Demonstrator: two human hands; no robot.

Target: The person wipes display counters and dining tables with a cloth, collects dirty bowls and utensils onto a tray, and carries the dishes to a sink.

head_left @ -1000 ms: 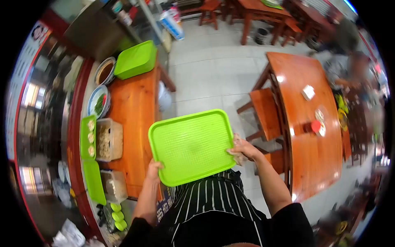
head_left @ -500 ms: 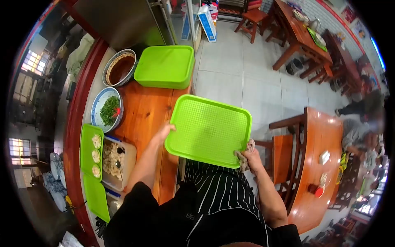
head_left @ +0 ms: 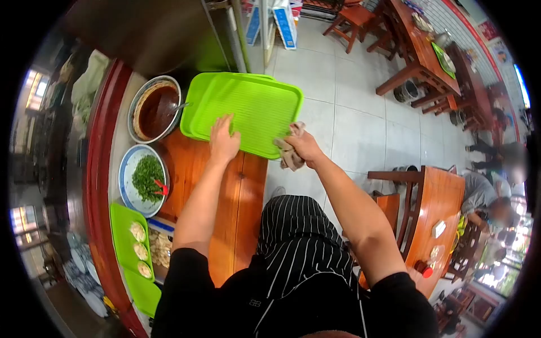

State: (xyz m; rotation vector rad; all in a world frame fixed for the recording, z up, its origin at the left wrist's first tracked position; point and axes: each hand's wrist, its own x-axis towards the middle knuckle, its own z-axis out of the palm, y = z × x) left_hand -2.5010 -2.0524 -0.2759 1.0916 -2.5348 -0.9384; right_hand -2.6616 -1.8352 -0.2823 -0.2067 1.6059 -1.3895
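A green tray (head_left: pixel 253 107) lies over the stack of green trays (head_left: pixel 194 121) at the far end of the wooden counter, its right part jutting past the stack. My left hand (head_left: pixel 224 139) rests at the tray's near edge with fingers spread. Bunched in my right hand (head_left: pixel 303 147) is a beige cloth (head_left: pixel 290 155), pressed against the tray's near right corner. Left of the stack stands a bowl of dark red sauce (head_left: pixel 156 112) with a spoon in it. Nearer is a bowl of chopped greens (head_left: pixel 147 177) with a red utensil.
Along the counter's left side, a small green tray (head_left: pixel 121 217) holds dumpling-like pieces beside a tub (head_left: pixel 160 248). A dining table (head_left: pixel 437 211) with a red-lidded jar (head_left: pixel 423 268) stands at right. People (head_left: pixel 484 197) are beyond it. A metal cabinet (head_left: pixel 141 34) rises behind the stack.
The held tray has moved forward and left, from in front of my body onto the stack. My left hand's fingers have spread; my right hand still holds the cloth.
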